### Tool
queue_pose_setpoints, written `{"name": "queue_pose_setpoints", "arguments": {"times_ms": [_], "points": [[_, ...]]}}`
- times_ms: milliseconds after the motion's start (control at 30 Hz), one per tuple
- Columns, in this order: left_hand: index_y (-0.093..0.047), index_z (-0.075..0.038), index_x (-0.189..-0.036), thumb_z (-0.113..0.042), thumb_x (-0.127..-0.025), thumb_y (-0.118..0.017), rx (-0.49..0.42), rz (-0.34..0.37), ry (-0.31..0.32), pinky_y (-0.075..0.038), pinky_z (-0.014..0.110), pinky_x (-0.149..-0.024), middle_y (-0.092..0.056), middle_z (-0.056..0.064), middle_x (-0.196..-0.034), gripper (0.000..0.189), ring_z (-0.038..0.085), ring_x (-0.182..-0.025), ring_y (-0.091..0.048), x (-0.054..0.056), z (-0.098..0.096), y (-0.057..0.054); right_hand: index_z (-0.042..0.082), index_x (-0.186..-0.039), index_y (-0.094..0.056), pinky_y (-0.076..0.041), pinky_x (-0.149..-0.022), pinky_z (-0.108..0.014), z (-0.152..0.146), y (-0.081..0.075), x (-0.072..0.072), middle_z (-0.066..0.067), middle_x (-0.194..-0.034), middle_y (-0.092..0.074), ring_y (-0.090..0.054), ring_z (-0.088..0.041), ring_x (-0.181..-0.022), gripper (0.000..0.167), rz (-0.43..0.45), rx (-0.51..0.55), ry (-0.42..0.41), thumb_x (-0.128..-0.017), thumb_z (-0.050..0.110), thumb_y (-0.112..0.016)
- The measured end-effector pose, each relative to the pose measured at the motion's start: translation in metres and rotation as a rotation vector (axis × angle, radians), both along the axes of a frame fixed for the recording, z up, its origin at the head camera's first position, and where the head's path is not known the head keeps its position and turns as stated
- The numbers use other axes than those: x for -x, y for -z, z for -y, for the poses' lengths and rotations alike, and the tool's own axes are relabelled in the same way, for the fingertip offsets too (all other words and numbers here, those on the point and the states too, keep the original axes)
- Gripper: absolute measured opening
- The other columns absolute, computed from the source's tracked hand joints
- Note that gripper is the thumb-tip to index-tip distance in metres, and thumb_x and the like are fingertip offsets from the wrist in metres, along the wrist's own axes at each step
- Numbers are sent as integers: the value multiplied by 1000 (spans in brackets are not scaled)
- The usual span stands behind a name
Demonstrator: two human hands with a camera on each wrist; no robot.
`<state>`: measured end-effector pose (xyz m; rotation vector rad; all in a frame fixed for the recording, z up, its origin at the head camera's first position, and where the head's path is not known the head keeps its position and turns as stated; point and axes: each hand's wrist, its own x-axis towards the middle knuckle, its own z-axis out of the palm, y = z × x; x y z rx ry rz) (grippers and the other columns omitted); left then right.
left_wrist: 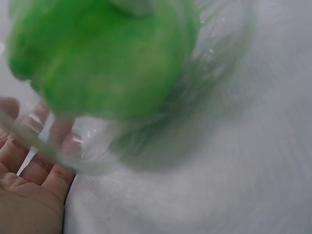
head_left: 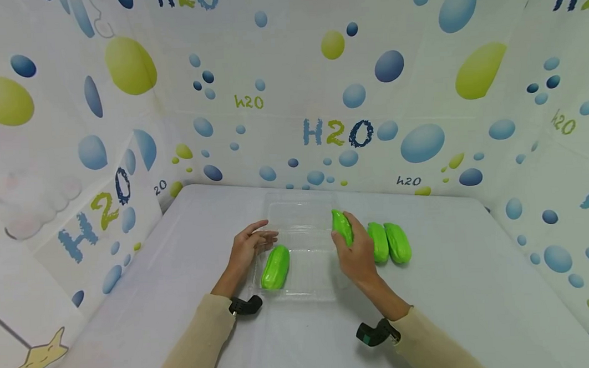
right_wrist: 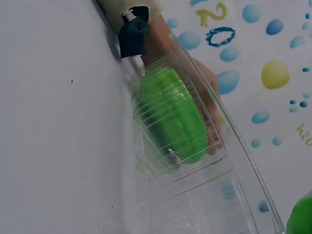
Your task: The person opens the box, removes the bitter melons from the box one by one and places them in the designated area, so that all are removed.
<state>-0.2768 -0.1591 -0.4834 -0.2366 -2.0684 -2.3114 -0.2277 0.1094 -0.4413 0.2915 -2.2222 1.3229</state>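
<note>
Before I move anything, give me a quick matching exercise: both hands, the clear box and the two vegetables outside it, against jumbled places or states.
Things:
1. Left hand
2. Right hand
3. Clear box
4. Vegetable pair

Places or states:
A. Contains a single vegetable
B. Side by side on the table
C. At the box's left side, gripping no vegetable
D. Grips a green vegetable

Right pairs: 1-C, 2-D, 3-A, 4-B

The container [head_left: 311, 271] is clear, glossy plastic, the green vegetables [head_left: 399, 244] smooth and shiny, and the table [head_left: 480, 285] matt.
</note>
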Motion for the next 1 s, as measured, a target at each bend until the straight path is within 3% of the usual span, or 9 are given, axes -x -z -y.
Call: {"name": "queue_pose_setpoints", "arguments": {"times_ms": [233, 533, 767, 1000], "points": [[-46, 6, -146, 0, -103, -42, -5, 4, 10, -56, 43, -97, -65, 31, -126, 44, 43, -115, -65, 1, -1, 2, -2, -144, -52, -51, -97, -54, -6, 2, 1, -21, -138, -61, -61, -33, -121, 53, -33, 38, 35, -95, 12, -65], [-46, 6, -146, 0, -102, -42, -1, 8, 7, -55, 43, -97, -64, 31, -127, 44, 43, -115, -65, 0, -2, 0, -1, -144, -52, -54, -89, -50, -18, 5, 4, -21, -134, -63, -64, -32, -112, 52, -31, -1, 82, -96, 14, -64], [-46, 6, -146, 1, -102, -41, -4, 5, 7, -55, 43, -97, -64, 32, -127, 45, 43, -115, -65, -1, -2, -1, 3, -144, -53, -51, -92, -48, -29, 4, 5, -20, -136, -63, -62, -29, -113, 52, 8, 32, 116, -96, 17, -65], [-46, 6, -146, 1, -102, -41, -6, 9, 2, -55, 44, -98, -64, 32, -127, 44, 42, -115, -65, -1, -3, -2, 6, -146, -52, -52, -77, -42, -40, 2, 6, -19, -126, -67, -62, -27, -94, 53, 34, 6, 137, -95, 18, -64]]}}
